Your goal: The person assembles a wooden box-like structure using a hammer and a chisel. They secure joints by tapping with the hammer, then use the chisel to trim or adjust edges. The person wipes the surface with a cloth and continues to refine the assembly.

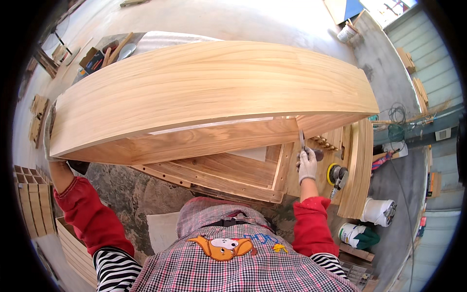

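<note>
A large pale wooden frame (209, 80), open in its middle, stands tilted across the view in front of me. My left hand (49, 129), gloved, grips the frame's left end, its fingers mostly hidden. Near the inside of the right end, my right hand (307, 165), in a white glove, is closed round a scraper-like tool (302, 140) with a narrow metal blade pointing up at the frame. A dark rounded piece shows beside that fist. Beneath the raised frame lies another wooden frame (233, 175) with holes along its edge.
A round sander (337, 176) with a yellow-edged pad lies right of my right hand, beside stacked boards (357, 168). White buckets (378, 211) stand at the right. Wooden pieces (33, 199) are stacked at the left. Behind the frame are a box (92, 61) and a metal dish (127, 51).
</note>
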A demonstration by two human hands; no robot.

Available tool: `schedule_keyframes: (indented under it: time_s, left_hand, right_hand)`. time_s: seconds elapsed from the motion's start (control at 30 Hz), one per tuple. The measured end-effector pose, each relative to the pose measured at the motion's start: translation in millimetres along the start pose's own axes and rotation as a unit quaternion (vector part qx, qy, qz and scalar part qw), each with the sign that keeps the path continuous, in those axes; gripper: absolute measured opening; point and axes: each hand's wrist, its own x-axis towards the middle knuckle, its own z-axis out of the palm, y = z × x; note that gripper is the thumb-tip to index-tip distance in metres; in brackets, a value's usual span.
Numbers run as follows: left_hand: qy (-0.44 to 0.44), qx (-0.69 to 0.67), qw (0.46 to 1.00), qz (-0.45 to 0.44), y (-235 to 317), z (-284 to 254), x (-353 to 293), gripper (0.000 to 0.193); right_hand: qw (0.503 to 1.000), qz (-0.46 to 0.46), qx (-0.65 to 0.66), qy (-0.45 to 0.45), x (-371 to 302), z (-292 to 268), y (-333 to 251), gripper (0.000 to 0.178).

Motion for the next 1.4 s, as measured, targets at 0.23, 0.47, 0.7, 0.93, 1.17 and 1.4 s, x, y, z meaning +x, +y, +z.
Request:
schedule_keyframes:
  time_s: [0.23,0.47,0.7,0.93,1.17,1.4]
  left_hand:
    - [0.025,-0.002,1.000,0.005,-2.0,-11.5,-4.9,0.042]
    - [0.046,-0.021,0.999,-0.011,-17.3,-19.8,-12.3,0.045]
    - [0.083,-0.058,0.995,-0.027,-38.5,-36.4,-26.5,0.047]
    - [0.176,-0.157,0.924,-0.300,-160.6,-38.9,-175.0,0.036]
    - [-0.002,-0.324,0.832,-0.451,-186.4,147.0,-250.3,0.022]
    - [-0.272,-0.132,0.923,-0.238,-173.0,279.7,-238.5,0.040]
  right_hand:
    - [0.968,-0.195,-0.151,0.054,65.5,25.1,28.4,0.023]
    - [0.922,-0.254,-0.285,0.065,66.4,30.7,13.4,0.025]
    - [0.981,0.066,0.141,-0.114,0.7,21.9,-66.2,0.024]
    - [0.908,0.182,0.268,-0.265,-78.5,5.0,-73.6,0.037]
    - [0.884,0.178,0.152,-0.405,-152.7,65.2,-92.1,0.036]
    - [0.843,0.217,0.149,-0.469,-178.5,87.3,-102.5,0.034]
